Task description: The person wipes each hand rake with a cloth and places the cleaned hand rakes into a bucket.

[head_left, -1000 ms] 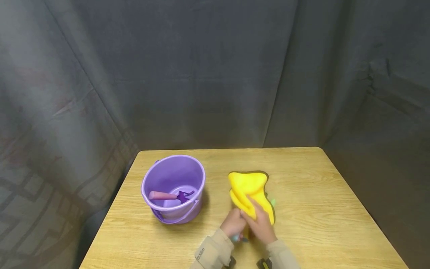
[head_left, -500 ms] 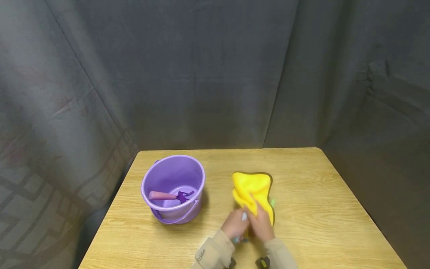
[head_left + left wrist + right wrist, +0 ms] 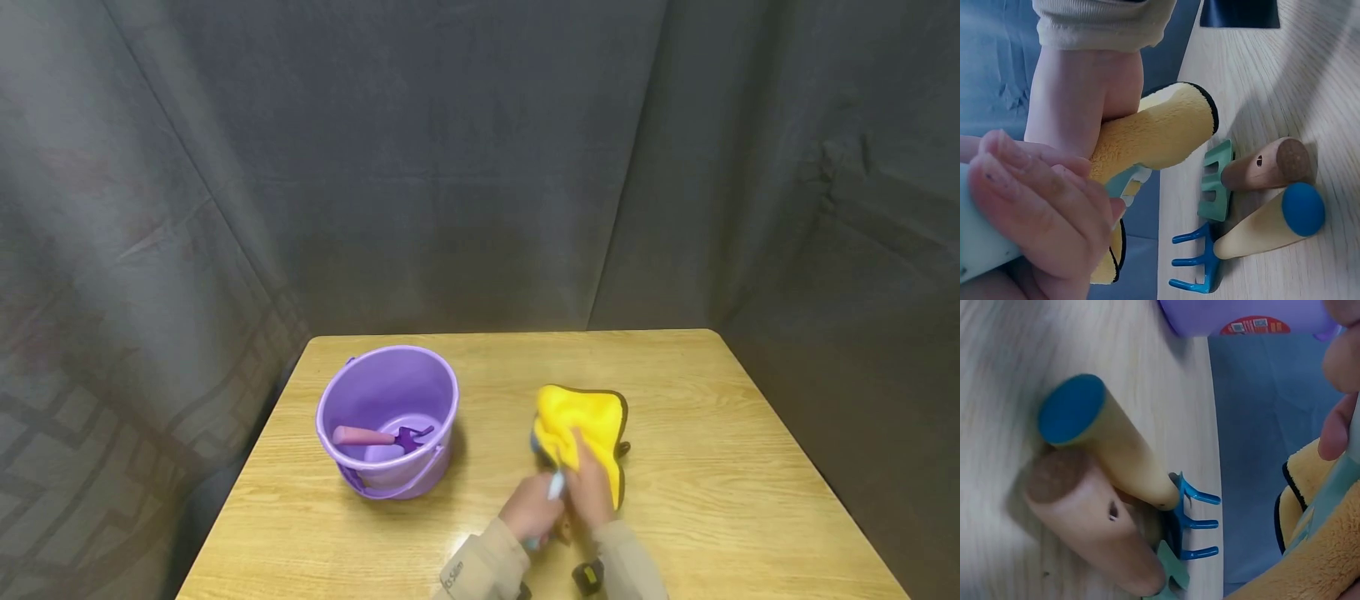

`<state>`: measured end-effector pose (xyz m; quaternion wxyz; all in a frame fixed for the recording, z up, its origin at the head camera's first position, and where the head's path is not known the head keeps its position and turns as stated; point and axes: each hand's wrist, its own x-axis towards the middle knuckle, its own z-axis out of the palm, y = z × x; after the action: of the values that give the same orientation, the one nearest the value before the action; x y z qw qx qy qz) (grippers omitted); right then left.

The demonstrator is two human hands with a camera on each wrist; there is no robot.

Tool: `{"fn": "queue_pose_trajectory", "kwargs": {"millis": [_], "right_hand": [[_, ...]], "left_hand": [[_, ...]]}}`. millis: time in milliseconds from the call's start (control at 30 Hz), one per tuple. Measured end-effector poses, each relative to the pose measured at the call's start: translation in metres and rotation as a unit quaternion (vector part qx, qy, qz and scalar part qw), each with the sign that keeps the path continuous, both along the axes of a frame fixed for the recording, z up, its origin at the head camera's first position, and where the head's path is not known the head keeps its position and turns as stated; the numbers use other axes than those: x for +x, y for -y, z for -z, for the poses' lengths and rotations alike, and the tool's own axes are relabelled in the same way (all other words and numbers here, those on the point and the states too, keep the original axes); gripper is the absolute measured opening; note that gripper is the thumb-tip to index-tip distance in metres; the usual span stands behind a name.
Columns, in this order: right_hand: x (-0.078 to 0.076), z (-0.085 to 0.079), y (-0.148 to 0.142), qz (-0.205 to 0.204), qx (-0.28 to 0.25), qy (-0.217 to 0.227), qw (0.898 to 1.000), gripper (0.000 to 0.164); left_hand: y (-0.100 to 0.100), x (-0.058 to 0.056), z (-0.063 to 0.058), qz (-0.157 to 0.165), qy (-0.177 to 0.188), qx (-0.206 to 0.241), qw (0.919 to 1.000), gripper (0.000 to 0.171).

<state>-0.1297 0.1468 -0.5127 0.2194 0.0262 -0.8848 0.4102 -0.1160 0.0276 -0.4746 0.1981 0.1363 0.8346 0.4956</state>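
My left hand (image 3: 531,507) grips the pale mint handle (image 3: 985,231) of a small garden tool. Its teal head (image 3: 1124,181) is partly wrapped in a yellow cloth (image 3: 581,412) with dark edging, so its exact kind is hidden. My right hand (image 3: 589,493) holds the cloth around that head, just ahead of the left hand. Below them on the table lie two hand rakes side by side: a green rake (image 3: 1215,187) with a brown wooden handle, and a blue rake (image 3: 1207,259) whose pale wooden handle has a blue end. From the head view, hands and cloth cover most of both.
A purple bucket (image 3: 442,437) stands on the left of the wooden table (image 3: 712,467). Inside it leans a purple hand fork (image 3: 367,437) with a pink handle. Grey curtains (image 3: 450,167) enclose the back and sides.
The cloth and my right hand have shifted to the right. My left hand has moved slightly right with the mint handle, which shows more now. The bucket has stayed put.
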Motion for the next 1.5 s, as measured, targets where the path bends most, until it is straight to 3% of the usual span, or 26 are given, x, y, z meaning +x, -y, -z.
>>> {"fn": "queue_pose_trajectory", "kwargs": {"millis": [233,500,700,833,967,1067,1133,1267,1500], "right_hand": [[-0.002,-0.001,-0.001,0.014,0.010,0.007,1.000,0.052],[-0.004,-0.003,0.002,0.051,0.059,-0.002,0.997,0.058],[-0.006,-0.005,0.004,0.060,0.045,-0.005,0.997,0.059],[-0.006,-0.003,0.005,0.080,0.023,-0.032,0.996,0.057],[-0.006,-0.002,0.006,0.104,-0.013,-0.048,0.993,0.041],[-0.007,-0.005,0.005,0.125,-0.067,-0.016,0.990,0.021],[-0.008,-0.009,0.004,0.141,-0.107,0.024,0.984,0.024],[-0.009,-0.017,0.000,0.158,-0.171,0.082,0.969,0.049],[-0.010,-0.033,-0.019,0.183,-0.257,0.084,0.945,0.040]], "left_hand": [[0.000,0.000,0.001,0.008,0.009,0.006,0.9999,0.012],[-0.001,0.001,0.002,0.010,0.020,0.018,0.9996,0.014],[0.000,0.000,0.001,0.005,0.026,0.031,0.9992,0.011],[0.001,0.000,0.001,0.008,0.025,0.027,0.9993,0.011],[0.002,-0.002,0.001,0.015,0.015,0.011,0.9997,0.010],[0.003,-0.002,0.002,0.013,0.018,0.008,0.9997,0.008],[0.003,-0.002,0.002,0.008,0.022,0.007,0.9997,0.006],[0.005,-0.003,0.004,0.000,0.025,0.004,0.9997,0.004],[0.012,-0.005,0.007,-0.002,0.041,0.010,0.9991,0.006]]}}
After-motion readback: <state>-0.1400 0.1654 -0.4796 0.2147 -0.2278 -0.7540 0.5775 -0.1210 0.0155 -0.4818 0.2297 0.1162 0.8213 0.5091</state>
